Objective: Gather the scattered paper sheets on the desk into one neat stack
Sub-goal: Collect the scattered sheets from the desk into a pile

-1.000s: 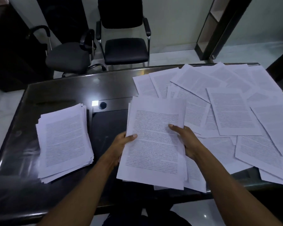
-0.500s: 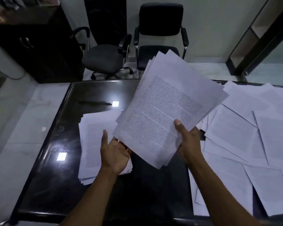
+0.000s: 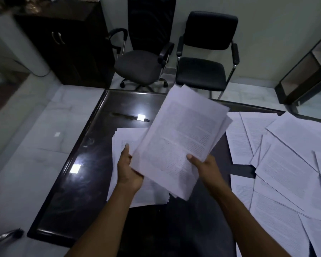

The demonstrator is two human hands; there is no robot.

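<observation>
Fingers: my right hand (image 3: 202,165) pinches the near right edge of the bundle (image 3: 182,140), thumb on top, other fingers hidden beneath. My left hand (image 3: 128,170) holds the bundle's near left corner from below; the thumb stands straight, and I cannot tell how the fingers under the paper lie.
Desk (image 3: 67,182): dark, glossy, reflecting 2 ceiling lights.
Loose sheets (image 3: 285,164): spread overlapping across the desk's right side, still ungathered.
Bundle: held tilted above the desk between both hands, its left part over the stack, edges fanned and uneven.
Stack (image 3: 122,143): lies on the desk's left part, just under my left hand, edges roughly squared.
Chairs: 2 black ones beyond the desk, chair (image 3: 143,65) and chair (image 3: 202,71).
Handling: I judge the bundle light, limp and slippery sheet on sheet; it sags without support. Best held at 2 opposite edges, thumbs above, fingers below, then tapped square.
Writing: dense printed text blocks on every sheet, too blurred to read. No brands or labels visible.
</observation>
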